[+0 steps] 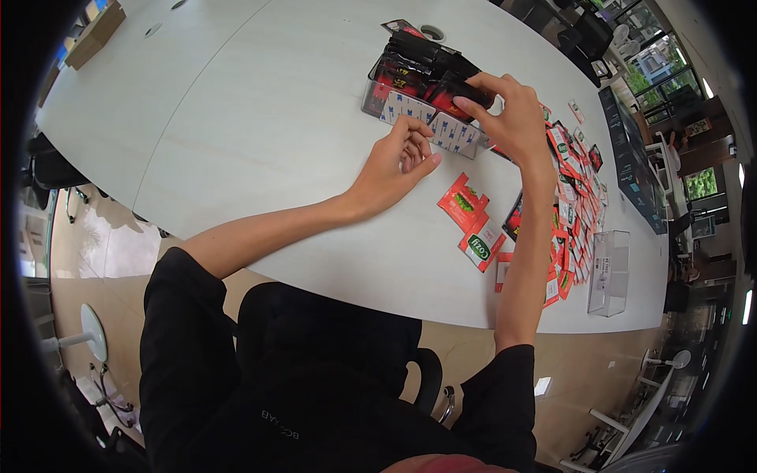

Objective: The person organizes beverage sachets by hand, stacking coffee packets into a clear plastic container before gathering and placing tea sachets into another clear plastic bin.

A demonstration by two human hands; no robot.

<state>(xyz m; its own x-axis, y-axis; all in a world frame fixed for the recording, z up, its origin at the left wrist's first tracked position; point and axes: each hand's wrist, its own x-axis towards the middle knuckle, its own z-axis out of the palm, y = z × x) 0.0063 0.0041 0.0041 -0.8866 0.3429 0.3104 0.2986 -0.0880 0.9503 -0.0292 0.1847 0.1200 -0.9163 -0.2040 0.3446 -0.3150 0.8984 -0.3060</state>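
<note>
A clear plastic box stands on the white table, filled with upright black and red packets. At its right end my right hand reaches in from above, thumb and fingers closed on a black and red packet. My left hand is beside the box's near side, fingers loosely curled, near the blue-and-white patterned panels; whether it holds anything is hidden. Red packets lie below the box, to the right of my left hand. One more, marked Cozy, overlaps them.
A large pile of red and white packets spreads at the right, beyond my right forearm. Past it sits an empty clear container. A long dark box lies along the right edge of the white table. A cardboard box is at far left.
</note>
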